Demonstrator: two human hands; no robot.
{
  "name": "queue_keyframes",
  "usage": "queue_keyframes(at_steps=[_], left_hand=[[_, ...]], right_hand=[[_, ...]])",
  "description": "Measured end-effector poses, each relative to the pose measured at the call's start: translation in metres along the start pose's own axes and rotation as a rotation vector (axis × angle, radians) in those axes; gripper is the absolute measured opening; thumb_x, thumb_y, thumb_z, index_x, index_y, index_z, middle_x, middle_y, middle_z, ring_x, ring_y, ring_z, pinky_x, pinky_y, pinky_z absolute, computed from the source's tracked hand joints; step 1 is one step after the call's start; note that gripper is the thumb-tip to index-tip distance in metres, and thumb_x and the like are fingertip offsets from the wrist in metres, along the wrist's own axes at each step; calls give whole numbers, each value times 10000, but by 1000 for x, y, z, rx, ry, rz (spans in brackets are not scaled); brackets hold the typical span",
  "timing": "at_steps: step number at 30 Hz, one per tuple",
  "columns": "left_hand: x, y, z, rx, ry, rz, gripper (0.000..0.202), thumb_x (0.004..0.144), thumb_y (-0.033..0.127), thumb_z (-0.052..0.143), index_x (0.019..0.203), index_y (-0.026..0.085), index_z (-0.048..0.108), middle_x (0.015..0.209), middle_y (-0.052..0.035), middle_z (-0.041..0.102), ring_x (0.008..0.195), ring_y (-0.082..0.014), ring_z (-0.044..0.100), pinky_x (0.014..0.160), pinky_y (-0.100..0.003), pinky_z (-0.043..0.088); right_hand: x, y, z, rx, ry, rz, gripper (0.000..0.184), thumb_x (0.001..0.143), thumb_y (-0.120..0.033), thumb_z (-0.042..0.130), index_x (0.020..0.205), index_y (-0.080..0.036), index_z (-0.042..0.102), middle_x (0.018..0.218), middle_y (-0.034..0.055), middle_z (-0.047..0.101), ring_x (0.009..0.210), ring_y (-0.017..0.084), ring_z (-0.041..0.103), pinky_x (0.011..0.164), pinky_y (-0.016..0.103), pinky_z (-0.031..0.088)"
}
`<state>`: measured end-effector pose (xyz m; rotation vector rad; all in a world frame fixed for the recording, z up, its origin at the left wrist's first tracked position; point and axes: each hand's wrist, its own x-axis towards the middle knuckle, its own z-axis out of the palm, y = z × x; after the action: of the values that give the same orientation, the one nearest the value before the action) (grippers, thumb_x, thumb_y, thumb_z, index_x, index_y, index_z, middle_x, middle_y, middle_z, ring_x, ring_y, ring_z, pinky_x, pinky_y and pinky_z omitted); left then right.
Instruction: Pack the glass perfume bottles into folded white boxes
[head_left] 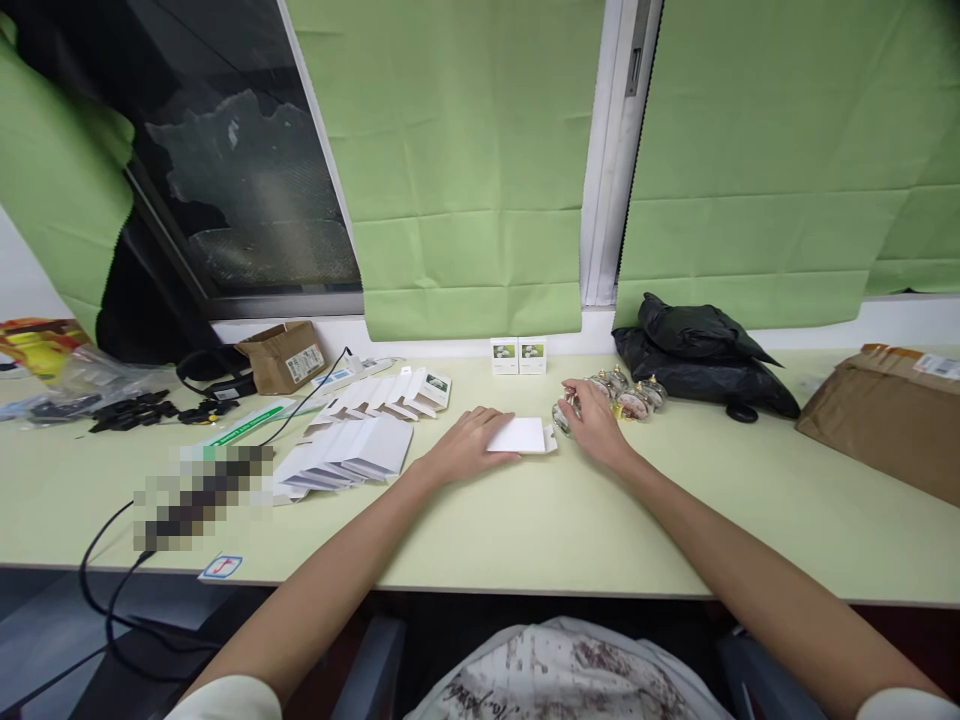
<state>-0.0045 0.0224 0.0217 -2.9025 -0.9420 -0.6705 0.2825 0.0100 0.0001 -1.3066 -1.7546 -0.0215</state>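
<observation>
White box [517,436]: lying flat on the counter [480,540], long axis running left to right, flapped end pointing right. The left hand [466,446] holds its left end between thumb and fingers. Right hand [598,422]: fingers curled over a round glassy item [561,418], just beyond the flap; whether they grip it cannot be told. Similar items [635,402] sit just to the right.

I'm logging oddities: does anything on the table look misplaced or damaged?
A pixelated patch at the left of the table hides what lies there. Otherwise nothing stands out: the white box in the left hand has an open flap.
</observation>
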Motion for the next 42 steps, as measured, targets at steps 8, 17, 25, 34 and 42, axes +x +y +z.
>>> queue_keyframes(at_steps=[8,17,25,34,42], left_hand=[[5,1,-13,-430,371,-263,594,1054,575,439,1502,195,520,1461,-127,612,1330,-312,561,1146,-464,426],[14,15,10,-1359,42,-525,712,935,733,553,1237,104,694,1147,-191,751,1057,-301,688,848,-403,552],[4,-10,-22,-780,85,-500,563,860,658,677,1060,134,716,983,-99,741,895,-262,649,730,-318,479],[-63,-31,-102,-1086,13,-777,453,831,538,800,1041,140,749,993,-103,753,842,-184,658,732,-271,498],[-57,1,-42,-1340,-140,-709,417,856,491,811,1079,143,753,1054,-105,747,907,-175,674,794,-259,503]], right_hand=[[-4,-33,-13,81,111,-138,285,1058,-360,422,1260,-221,569,1080,113,612,1038,285,554,977,450,429],[-17,-53,0,459,-184,39,332,1030,-480,508,1267,-255,566,1142,62,624,836,190,575,729,340,467],[-20,-51,5,688,-274,213,354,981,-543,582,1204,-269,557,1025,13,578,628,121,493,501,260,367],[-25,-62,1,622,-446,84,361,997,-503,584,1298,-309,638,1064,22,586,669,118,472,606,269,408],[-25,-72,2,961,-580,143,462,957,-555,625,1356,-323,605,1059,24,565,562,87,461,469,262,428]])
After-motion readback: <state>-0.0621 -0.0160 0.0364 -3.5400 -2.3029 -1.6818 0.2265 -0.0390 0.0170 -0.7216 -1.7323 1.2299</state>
